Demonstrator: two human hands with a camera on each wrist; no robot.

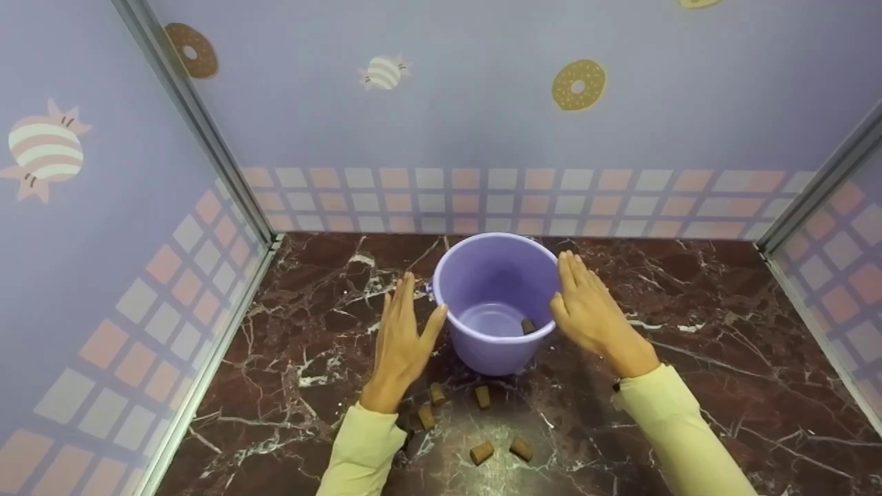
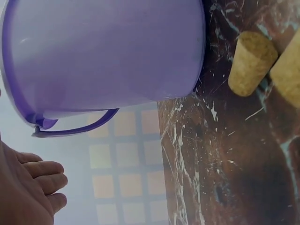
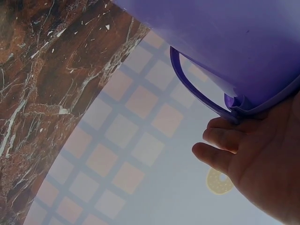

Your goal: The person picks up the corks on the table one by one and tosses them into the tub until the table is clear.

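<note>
A purple bucket (image 1: 493, 351) stands upright on the dark marbled surface, one brown cork (image 1: 528, 326) inside it. My left hand (image 1: 403, 337) is at the bucket's left rim, fingers straight and thumb toward the rim; the left wrist view shows the hand (image 2: 28, 187) below the rim and handle (image 2: 77, 131). On the right side, my right hand (image 1: 596, 313) lies with straight fingers against the rim; in the right wrist view the hand (image 3: 267, 159) is beside the handle joint. Several corks lie in front of the bucket, among them one cork (image 1: 482, 396) close to its base.
Two corks, a left one (image 1: 481, 452) and a right one (image 1: 521, 449), lie nearest the front edge of the view. Patterned lilac walls (image 1: 482, 124) enclose the marbled surface (image 1: 689, 386) at the back and both sides, with metal strips (image 1: 207, 138) at the corners.
</note>
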